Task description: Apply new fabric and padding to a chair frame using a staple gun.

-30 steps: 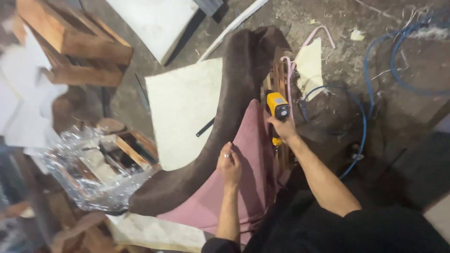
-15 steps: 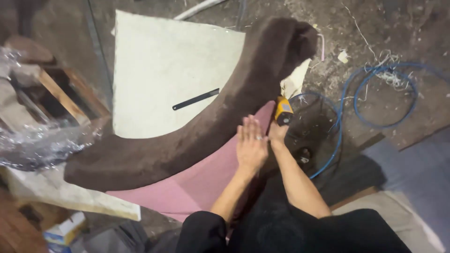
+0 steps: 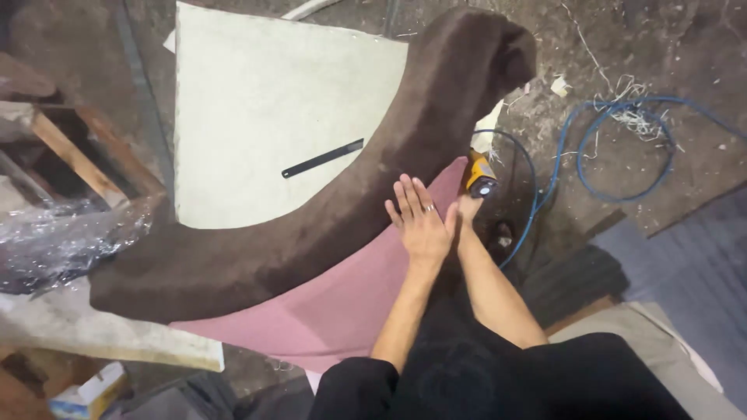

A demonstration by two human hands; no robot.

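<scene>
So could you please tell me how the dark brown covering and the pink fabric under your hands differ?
The dark brown covering looks plush and wraps a thick curved piece, while the pink fabric looks smoother and lies flat. The brown sweeps in a long arc from lower left to upper right; the pink shows only inside that curve. The left hand lies spread on the pink fabric at the brown covering's edge. Both belong to one upholstered piece.
</scene>
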